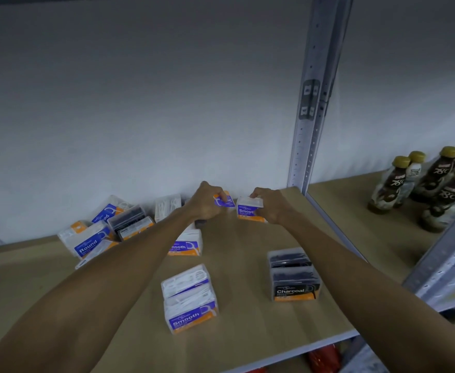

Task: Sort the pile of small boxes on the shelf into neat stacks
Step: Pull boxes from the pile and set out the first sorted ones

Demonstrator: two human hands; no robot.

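Shelf (247, 265), tan board surface, grey wall behind, perforated metal upright (312, 103) at the rear right corner.

Left hand (207, 203): reaching to the back of the shelf, fingers closed around a small blue-and-orange box (225, 199), held tilted near the wall.

Right hand (270, 205): just beside the left, fingers clamped on the "Smooth" box (248, 208), which is upright with its clear lid on top. The two held boxes sit just beside each other; whether they touch cannot be told.

Pile of small boxes (105, 232): rear left of the shelf, jumbled and overlapping, several tilted. It includes "Round" boxes in blue and orange, one dark box, and clear-topped white ones against the wall.

Single "Smooth" carton (186, 244): centre of the shelf, partly hidden under the left forearm.

Front stack of "Smooth" boxes (190, 300): two boxes, one behind the other, touching, centre front.

"Charcoal" boxes (292, 275): two dark boxes, one behind the other, touching, to the right of the front stack and well apart from it.

Bottles (425, 184): gold-capped group on the neighbouring shelf to the right, beyond the upright.

Red items (323, 358): lower level, below the shelf edge, blurred.
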